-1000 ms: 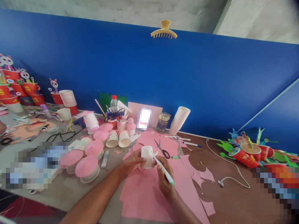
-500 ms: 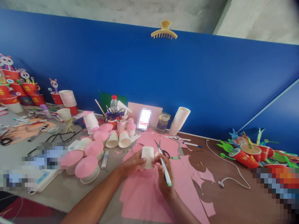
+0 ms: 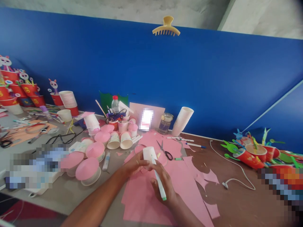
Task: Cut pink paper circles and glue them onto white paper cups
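Note:
A white paper cup (image 3: 148, 153) is gripped by my left hand (image 3: 136, 165), tilted above the pink paper (image 3: 142, 201). In my right hand (image 3: 164, 181) is a white marker with a green end (image 3: 160, 184). Its upper tip lies against the side of the cup, or just in front of it; I cannot tell whether it touches. My right fingers partly hide the lower part of the cup. Just beyond the right hand, scissors with black handles (image 3: 168, 155) lie open on the pink sheets. A small green marker cap (image 3: 177, 159) rests to their right.
Several cups with pink paper cones (image 3: 87, 169) crowd the left side. A stack of white cups (image 3: 182, 121) and a glass jar (image 3: 165, 123) stand at the back. To the right lie a white cable (image 3: 236, 164) and decorated red cups (image 3: 248, 158).
My right hand has moved the marker leftward and up to the cup, uncovering the scissors' handles. The cup has tipped in my left hand.

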`<state>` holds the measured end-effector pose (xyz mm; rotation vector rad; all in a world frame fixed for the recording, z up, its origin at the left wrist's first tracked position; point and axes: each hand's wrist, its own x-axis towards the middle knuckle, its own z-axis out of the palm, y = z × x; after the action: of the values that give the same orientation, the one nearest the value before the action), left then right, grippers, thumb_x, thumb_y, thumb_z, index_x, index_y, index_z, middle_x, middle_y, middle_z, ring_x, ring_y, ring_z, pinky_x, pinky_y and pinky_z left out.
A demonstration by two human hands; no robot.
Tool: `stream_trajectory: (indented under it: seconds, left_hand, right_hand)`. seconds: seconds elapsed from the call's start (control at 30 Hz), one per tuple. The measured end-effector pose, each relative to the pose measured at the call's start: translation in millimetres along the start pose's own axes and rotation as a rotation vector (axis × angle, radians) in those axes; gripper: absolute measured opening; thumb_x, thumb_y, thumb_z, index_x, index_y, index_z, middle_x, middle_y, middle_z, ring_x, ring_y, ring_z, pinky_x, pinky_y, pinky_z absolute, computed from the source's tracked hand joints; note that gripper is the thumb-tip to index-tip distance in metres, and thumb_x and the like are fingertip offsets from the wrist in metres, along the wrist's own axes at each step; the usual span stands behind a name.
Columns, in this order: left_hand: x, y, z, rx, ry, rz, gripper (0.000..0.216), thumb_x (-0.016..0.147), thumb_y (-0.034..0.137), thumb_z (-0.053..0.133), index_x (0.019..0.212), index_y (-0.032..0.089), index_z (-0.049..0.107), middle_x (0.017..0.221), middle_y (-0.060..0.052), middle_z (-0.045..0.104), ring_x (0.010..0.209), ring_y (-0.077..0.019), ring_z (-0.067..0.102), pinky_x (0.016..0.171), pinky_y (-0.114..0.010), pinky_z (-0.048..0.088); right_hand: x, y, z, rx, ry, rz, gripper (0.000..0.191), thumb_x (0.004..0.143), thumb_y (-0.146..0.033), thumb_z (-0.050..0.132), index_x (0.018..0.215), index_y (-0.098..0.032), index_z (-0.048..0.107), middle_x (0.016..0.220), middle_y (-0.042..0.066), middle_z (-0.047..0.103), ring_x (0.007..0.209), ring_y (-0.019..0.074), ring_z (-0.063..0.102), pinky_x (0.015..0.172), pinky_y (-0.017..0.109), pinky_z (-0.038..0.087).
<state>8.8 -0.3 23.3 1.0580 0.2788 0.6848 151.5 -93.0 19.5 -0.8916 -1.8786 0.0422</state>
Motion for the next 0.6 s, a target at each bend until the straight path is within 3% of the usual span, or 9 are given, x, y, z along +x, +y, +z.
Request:
stream_trajectory:
  seconds: [0.1,0.3,0.47,0.6]
  left_hand:
    - [-0.9,-2.3,-2.1,-0.027,0.016,-0.018,0.038,0.069,0.024,0.073,0.102,0.017,0.056,0.079,-0.002,0.056,0.065,-0.0135,0.053,0.055,-0.024,0.039]
    - [-3.3,-0.6,-3.8,-0.097,0.058,-0.027,0.039,0.065,0.012,0.066,0.103,0.018,0.059,0.079,-0.002,0.062,0.066,-0.0136,0.057,0.06,-0.024,0.043]
    - [-6.2,-1.5,-12.8,-0.162,-0.056,-0.097,0.042,0.057,0.014,0.059,0.099,0.014,0.061,0.077,-0.004,0.064,0.061,-0.0139,0.057,0.052,-0.022,0.041]
    - [-10.3,-8.6,-24.8,-0.116,-0.131,-0.126,0.046,0.056,0.022,0.056,0.101,0.012,0.059,0.081,-0.008,0.065,0.073,-0.0225,0.062,0.058,-0.029,0.045]
  right_hand:
    - [3.4,0.7,0.2,-0.076,-0.051,-0.086,0.037,0.095,-0.028,0.038,0.13,-0.016,0.04,0.097,0.011,0.063,0.116,0.0264,0.051,0.097,0.048,0.044]
    - [12.8,-6.9,0.5,-0.127,-0.151,-0.216,0.038,0.09,-0.023,0.043,0.128,-0.015,0.04,0.102,0.013,0.064,0.11,0.0252,0.056,0.099,0.05,0.041]
    - [14.9,-22.9,0.8,-0.107,-0.18,-0.295,0.034,0.094,-0.029,0.038,0.125,-0.016,0.041,0.089,0.007,0.065,0.087,0.0196,0.063,0.1,0.047,0.04]
    - [16.5,-34.6,-2.1,-0.08,-0.229,-0.317,0.031,0.095,-0.031,0.036,0.121,-0.015,0.044,0.087,0.007,0.065,0.082,0.0175,0.063,0.102,0.045,0.039]
